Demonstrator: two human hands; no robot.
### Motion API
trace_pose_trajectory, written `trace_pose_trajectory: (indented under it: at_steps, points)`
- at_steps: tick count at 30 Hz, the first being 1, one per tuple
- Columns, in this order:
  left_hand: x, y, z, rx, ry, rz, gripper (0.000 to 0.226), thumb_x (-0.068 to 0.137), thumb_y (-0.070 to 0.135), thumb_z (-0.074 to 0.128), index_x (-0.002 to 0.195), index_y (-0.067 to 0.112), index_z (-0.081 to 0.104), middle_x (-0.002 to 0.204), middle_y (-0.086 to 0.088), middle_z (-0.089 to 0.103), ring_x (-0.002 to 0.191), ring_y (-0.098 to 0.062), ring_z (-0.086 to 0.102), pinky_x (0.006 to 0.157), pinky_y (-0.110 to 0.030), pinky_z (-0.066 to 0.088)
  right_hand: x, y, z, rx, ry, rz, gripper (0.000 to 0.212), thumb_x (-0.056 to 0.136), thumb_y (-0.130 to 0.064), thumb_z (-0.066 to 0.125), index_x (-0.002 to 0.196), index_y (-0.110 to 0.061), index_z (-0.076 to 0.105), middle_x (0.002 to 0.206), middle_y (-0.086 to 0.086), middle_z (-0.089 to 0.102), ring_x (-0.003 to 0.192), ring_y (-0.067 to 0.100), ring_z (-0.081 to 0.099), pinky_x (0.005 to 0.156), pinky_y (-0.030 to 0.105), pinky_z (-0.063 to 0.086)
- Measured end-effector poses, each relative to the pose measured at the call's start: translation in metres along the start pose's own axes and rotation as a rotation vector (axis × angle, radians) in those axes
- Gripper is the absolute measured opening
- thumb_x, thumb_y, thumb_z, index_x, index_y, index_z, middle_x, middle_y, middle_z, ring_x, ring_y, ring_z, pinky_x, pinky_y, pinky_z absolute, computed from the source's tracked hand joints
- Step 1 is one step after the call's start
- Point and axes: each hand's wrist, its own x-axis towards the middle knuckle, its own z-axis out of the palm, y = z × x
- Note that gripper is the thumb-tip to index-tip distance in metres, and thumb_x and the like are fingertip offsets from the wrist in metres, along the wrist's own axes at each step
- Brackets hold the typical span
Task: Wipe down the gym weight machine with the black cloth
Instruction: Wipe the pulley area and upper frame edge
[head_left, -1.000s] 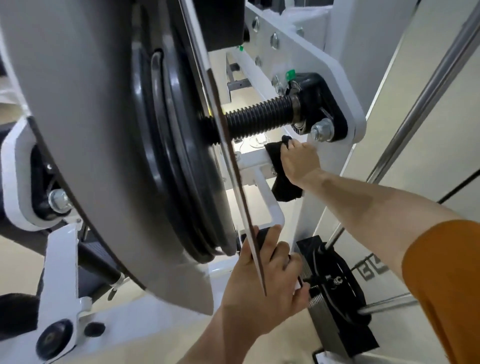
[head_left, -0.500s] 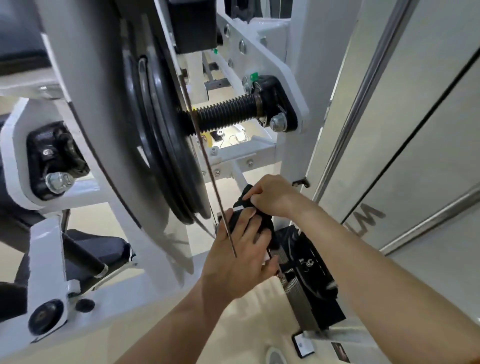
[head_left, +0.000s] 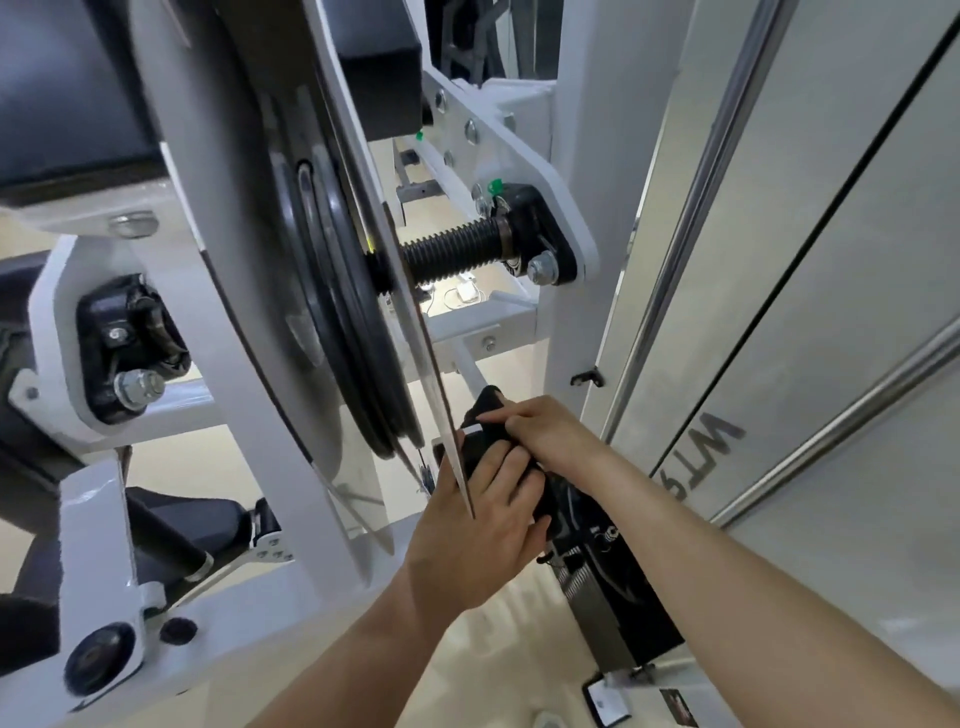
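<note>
Right hand (head_left: 545, 431) dropped from upper bracket, black cloth (head_left: 485, 457) now meeting left hand (head_left: 483, 530).

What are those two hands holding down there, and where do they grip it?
The black cloth: right hand pinches its upper part, left hand cups its lower part.

We see open room between the thin plate edge (head_left: 415, 332) and the white upright (head_left: 563, 291). The threaded shaft (head_left: 449, 254) bars it above.
</note>
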Motion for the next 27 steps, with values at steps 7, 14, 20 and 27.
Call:
trace_pose_trajectory:
  at_steps: [7,14,20,27]
  points:
    - [0.000,-0.004,-0.006,-0.022,0.066,0.029,0.025,0.088,0.022,0.043,0.108,0.012,0.055,0.113,-0.016,0.054,0.111,-0.035,0.053,0.102,-0.058,0.035,-0.026,-0.006,0.014,0.271,0.123,0.049,0.042,0.093,-0.003,0.041,0.087,-0.028,0.075,0.101,0.003,0.073,0.101,0.015,0.066,0.098,0.027,0.049]
    - [-0.011,-0.006,-0.007,-0.218,-0.054,0.360,0.030,0.085,0.022,0.049,0.114,0.018,0.052,0.123,-0.010,0.049,0.118,-0.030,0.048,0.086,-0.049,0.050,-0.086,0.015,0.037,0.429,0.389,0.131,0.034,0.094,-0.001,0.042,0.102,-0.005,0.075,0.103,0.011,0.074,0.101,0.022,0.068,0.092,0.031,0.053]
    - [-0.015,-0.008,-0.015,-0.578,0.011,0.408,0.019,0.090,0.026,0.055,0.108,0.024,0.056,0.114,0.004,0.057,0.102,-0.013,0.056,0.090,-0.027,0.049,-0.168,0.021,0.057,0.513,0.503,0.130,0.039,0.090,0.005,0.049,0.113,-0.016,0.071,0.103,0.004,0.074,0.087,0.006,0.069,0.072,0.016,0.051]
    - [0.007,0.048,-0.080,-1.094,-0.115,0.156,0.007,0.093,0.026,0.060,0.091,0.030,0.065,0.068,0.018,0.060,0.068,0.002,0.057,0.059,-0.009,0.038,-0.258,0.018,0.037,0.174,0.825,0.117,0.051,0.075,-0.010,0.079,0.109,-0.038,0.053,0.109,-0.004,0.056,0.075,0.013,0.059,0.071,0.024,0.049]
